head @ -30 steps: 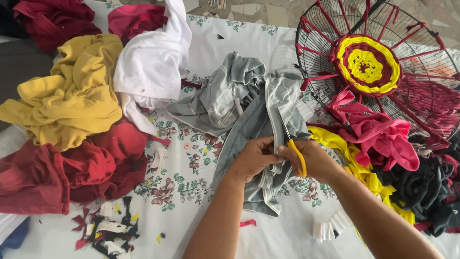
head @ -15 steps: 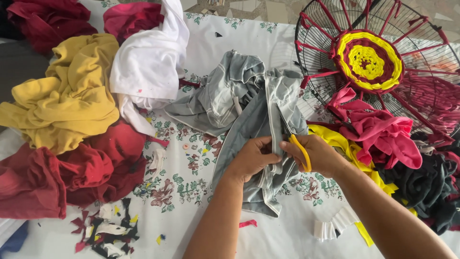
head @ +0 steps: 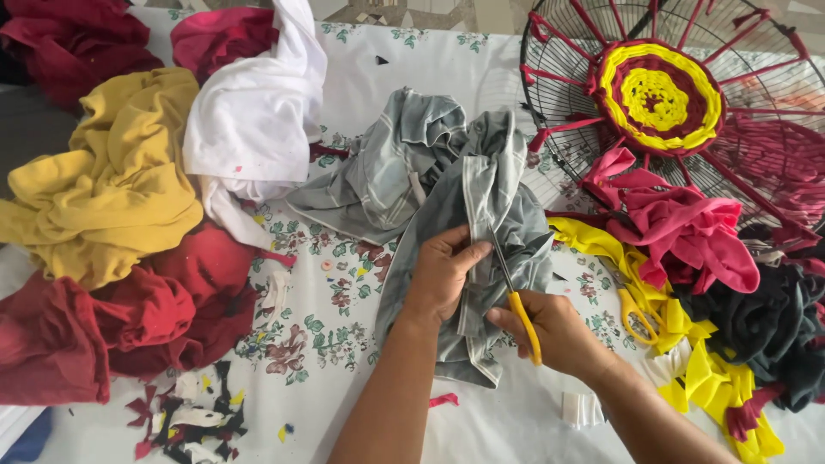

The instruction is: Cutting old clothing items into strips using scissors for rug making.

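Grey cloth under the scissors, the cut running on up the fabric.

Grey garment (head: pixel 447 215) lies crumpled on the flowered sheet (head: pixel 344 309), in the middle of the head view; the left hand (head: pixel 440 277) is closed on a folded edge of it, pinching it taut, while the right hand (head: pixel 557 331) is wrapped round the yellow-handled scissors (head: pixel 516 301), blades pointing up into the cloth. Against the frames of a second and half a second back, the blades sit a little further up the fold and the left hand has shifted up with them, so the cutting looks to be advancing. Yellow, red and white garments to the left, the woven fan guard (head: pixel 662 94) and a spare pair of yellow scissors (head: pixel 636 301) on the right lie as they did.
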